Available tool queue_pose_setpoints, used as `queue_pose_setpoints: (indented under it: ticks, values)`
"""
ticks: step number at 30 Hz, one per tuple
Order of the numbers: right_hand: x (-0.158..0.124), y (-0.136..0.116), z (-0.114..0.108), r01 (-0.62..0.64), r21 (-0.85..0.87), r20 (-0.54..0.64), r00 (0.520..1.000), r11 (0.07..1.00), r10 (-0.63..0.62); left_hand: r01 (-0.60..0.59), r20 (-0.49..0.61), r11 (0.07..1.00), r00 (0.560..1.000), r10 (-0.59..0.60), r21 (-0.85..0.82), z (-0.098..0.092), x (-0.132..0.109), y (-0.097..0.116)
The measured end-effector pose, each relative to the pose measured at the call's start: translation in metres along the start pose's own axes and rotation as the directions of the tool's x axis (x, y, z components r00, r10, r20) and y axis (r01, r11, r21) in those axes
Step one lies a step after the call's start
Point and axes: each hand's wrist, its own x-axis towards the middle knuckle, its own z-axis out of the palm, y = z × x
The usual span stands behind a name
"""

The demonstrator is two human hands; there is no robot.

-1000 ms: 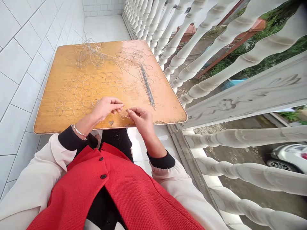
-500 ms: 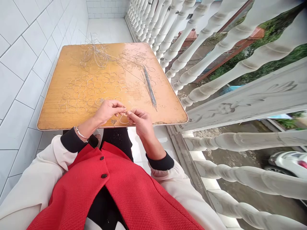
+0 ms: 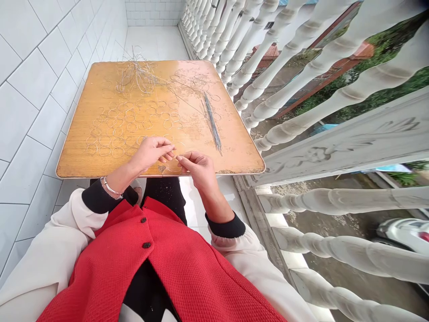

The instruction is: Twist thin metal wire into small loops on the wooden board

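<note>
Close to the table's near edge, my left hand (image 3: 151, 153) has its thumb and forefinger pinched together around a thin wire. My right hand (image 3: 198, 169) faces it, its thumb and forefinger also pinching the wire. Between the fingertips the wire is so fine that its exact shape is hard to make out; a faint curve of it (image 3: 172, 169) shows beneath them. Beyond my left hand, many small wire rings (image 3: 117, 142) lie in loose rows. A bundle of straight grey wires (image 3: 212, 123) rests to the right of them.
A tangled heap of wire (image 3: 137, 76) sits at the far end of the wooden table (image 3: 75, 161), with loose strands trailing right. White tiled wall (image 3: 36, 94) runs along the left. A white balustrade (image 3: 261, 107) borders the right side.
My fingertips have drawn slightly apart, and the wire loop below them shows less clearly. The view has shifted a little; the things on the table lie as before.
</note>
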Motion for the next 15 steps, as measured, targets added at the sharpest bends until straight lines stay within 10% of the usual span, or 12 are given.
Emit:
queue_pose_setpoints:
  ticks: [15]
  values:
    - [0.0024,-0.0023,-0.0014,-0.047,0.066,0.091,0.995,0.997,0.041,-0.052,0.079,0.996,0.995,0.057,-0.068,-0.0069,-0.0002,-0.0063]
